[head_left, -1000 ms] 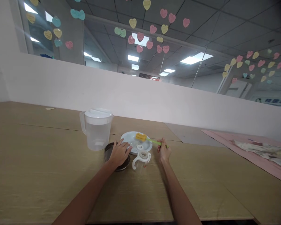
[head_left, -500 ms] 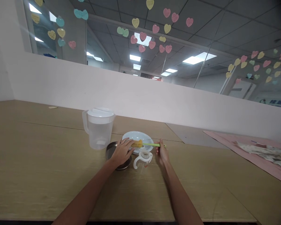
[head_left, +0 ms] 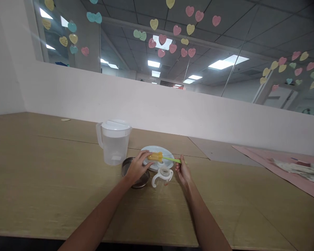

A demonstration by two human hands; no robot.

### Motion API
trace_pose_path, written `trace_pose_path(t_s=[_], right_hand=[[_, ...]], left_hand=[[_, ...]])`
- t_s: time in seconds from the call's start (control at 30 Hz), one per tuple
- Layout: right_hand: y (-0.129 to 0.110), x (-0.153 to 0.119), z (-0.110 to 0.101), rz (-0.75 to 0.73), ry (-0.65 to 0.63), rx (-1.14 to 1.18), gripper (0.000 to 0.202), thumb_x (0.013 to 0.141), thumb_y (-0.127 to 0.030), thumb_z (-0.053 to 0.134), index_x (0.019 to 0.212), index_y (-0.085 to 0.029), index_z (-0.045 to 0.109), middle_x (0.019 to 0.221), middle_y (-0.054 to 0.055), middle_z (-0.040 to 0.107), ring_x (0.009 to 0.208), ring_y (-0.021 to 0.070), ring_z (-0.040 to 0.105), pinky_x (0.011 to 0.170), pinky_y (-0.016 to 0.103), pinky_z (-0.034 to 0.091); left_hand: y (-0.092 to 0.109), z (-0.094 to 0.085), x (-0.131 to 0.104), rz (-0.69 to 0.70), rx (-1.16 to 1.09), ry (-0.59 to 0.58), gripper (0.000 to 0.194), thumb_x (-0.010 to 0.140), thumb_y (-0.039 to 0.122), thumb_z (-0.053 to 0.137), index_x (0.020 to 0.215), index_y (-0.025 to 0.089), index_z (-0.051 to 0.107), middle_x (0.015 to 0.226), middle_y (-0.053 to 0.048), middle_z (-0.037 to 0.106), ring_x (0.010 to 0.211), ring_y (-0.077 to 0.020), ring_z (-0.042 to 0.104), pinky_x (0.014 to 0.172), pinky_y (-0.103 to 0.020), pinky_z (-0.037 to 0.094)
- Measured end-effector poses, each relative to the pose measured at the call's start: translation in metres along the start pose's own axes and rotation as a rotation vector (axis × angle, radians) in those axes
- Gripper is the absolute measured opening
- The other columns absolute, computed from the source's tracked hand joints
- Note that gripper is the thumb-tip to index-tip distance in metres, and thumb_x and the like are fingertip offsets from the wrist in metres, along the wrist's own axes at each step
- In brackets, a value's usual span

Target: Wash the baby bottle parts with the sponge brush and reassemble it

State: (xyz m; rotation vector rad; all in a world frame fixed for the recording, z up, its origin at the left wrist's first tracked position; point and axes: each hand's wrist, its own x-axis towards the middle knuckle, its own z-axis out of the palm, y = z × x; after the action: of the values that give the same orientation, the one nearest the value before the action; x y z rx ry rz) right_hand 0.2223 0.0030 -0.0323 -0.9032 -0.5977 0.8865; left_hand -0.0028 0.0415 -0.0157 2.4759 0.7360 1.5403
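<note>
My left hand (head_left: 137, 168) is closed on the yellow head of a bottle brush (head_left: 156, 156), with thumb and fingers at its left end. My right hand (head_left: 183, 170) pinches the brush's thin green handle near its right end. The brush lies level above a white dish (head_left: 169, 155). Just below it stands a small clear bottle with a white two-handled collar (head_left: 162, 173), its mouth uncovered. A round metal dish (head_left: 143, 182) is partly hidden under my left hand. A small white part, too unclear to name, lies in the white dish.
A lidded clear pitcher (head_left: 115, 146) holding water stands left of the dishes. A pink cloth (head_left: 253, 156) with crumpled light material (head_left: 295, 169) lies at the far right. A white wall (head_left: 157, 111) closes off the table's back edge.
My left hand has shifted its hold, and more of the yellow brush head shows now. The brush's handle tilts slightly down to the right. The view has shifted a little.
</note>
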Motion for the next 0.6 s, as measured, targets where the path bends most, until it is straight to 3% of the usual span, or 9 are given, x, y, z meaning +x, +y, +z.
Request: trace_pose_path(t_s=[0.13, 0.27, 0.33, 0.5, 0.6], right_hand=[[-0.003, -0.001, 0.001, -0.013, 0.025, 0.034, 0.041, 0.074, -0.056, 0.061, 0.066, -0.016, 0.052, 0.042, -0.008, 0.042, 0.033, 0.0042, 0.036, 0.031, 0.015, 0.031], [-0.006, 0.004, -0.005, -0.058, 0.114, 0.065, 0.045, 0.073, -0.06, 0.058, 0.066, -0.016, 0.051, 0.042, -0.009, 0.039, 0.033, 0.0028, 0.033, 0.031, 0.014, 0.026], [-0.005, 0.007, -0.008, -0.098, 0.187, 0.035, 0.047, 0.072, -0.062, 0.057, 0.066, -0.016, 0.052, 0.042, -0.009, 0.04, 0.033, 0.0034, 0.034, 0.032, 0.015, 0.027], [-0.001, 0.008, -0.009, -0.247, 0.291, -0.167, 0.055, 0.07, -0.069, 0.051, 0.066, -0.014, 0.056, 0.038, -0.006, 0.042, 0.033, 0.0074, 0.037, 0.034, 0.021, 0.032], [-0.001, 0.004, -0.006, -0.317, 0.323, -0.26, 0.059, 0.069, -0.071, 0.05, 0.067, -0.013, 0.059, 0.038, -0.005, 0.044, 0.033, 0.009, 0.04, 0.035, 0.022, 0.033]], left_hand=[[0.0, -0.005, 0.004, 0.015, 0.004, 0.062, 0.034, 0.085, 0.035, 0.054, 0.117, 0.026, 0.052, 0.115, -0.004, 0.055, 0.103, -0.0171, 0.056, 0.093, -0.03, 0.045], [-0.011, -0.016, 0.009, -0.138, 0.143, 0.19, 0.033, 0.082, 0.032, 0.055, 0.114, 0.025, 0.057, 0.112, -0.006, 0.052, 0.099, -0.0194, 0.054, 0.091, -0.033, 0.045], [-0.019, -0.021, 0.009, -0.224, 0.274, 0.191, 0.03, 0.077, 0.028, 0.057, 0.107, 0.024, 0.061, 0.106, -0.007, 0.051, 0.1, -0.0224, 0.051, 0.091, -0.037, 0.043], [-0.032, -0.024, 0.004, -0.345, 0.524, -0.032, 0.022, 0.069, 0.023, 0.059, 0.089, 0.021, 0.065, 0.101, -0.008, 0.052, 0.096, -0.0257, 0.05, 0.088, -0.038, 0.041], [-0.036, -0.018, 0.001, -0.388, 0.611, -0.192, 0.029, 0.068, 0.021, 0.057, 0.097, 0.02, 0.062, 0.104, -0.01, 0.054, 0.099, -0.0266, 0.049, 0.09, -0.038, 0.039]])
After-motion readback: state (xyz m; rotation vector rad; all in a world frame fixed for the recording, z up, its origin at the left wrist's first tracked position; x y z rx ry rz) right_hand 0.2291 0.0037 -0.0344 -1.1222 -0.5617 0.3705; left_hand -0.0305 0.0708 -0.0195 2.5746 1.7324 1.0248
